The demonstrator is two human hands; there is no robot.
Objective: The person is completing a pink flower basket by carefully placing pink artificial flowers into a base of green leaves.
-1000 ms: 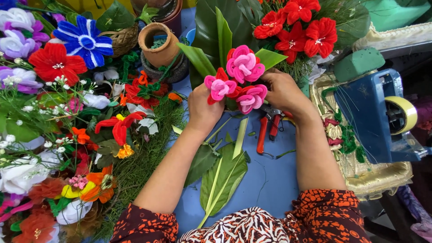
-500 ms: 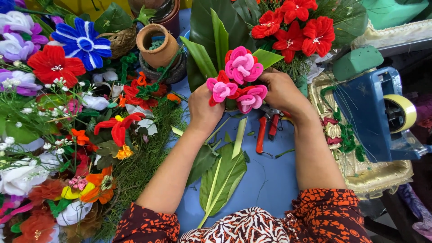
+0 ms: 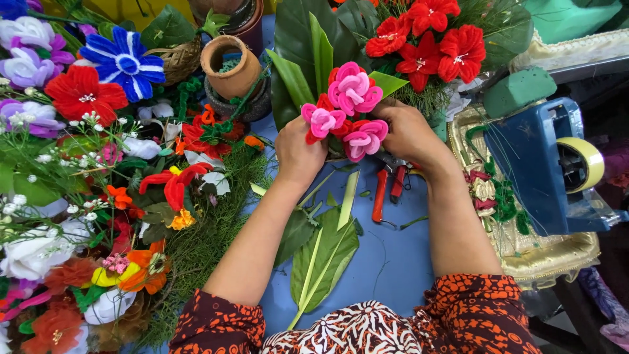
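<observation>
my left hand [image 3: 298, 154] and right hand [image 3: 407, 133] both grasp the light, soft cluster of pink fabric roses [image 3: 346, 113] low at its stems, above the blue table [image 3: 393, 262], since the petals look crushable.

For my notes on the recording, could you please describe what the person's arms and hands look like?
Both forearms are bare. The left hand and right hand show no gloves. Short sleeves end near the elbows, orange-red with a dark dotted print; the chest fabric is brown and white.
</observation>
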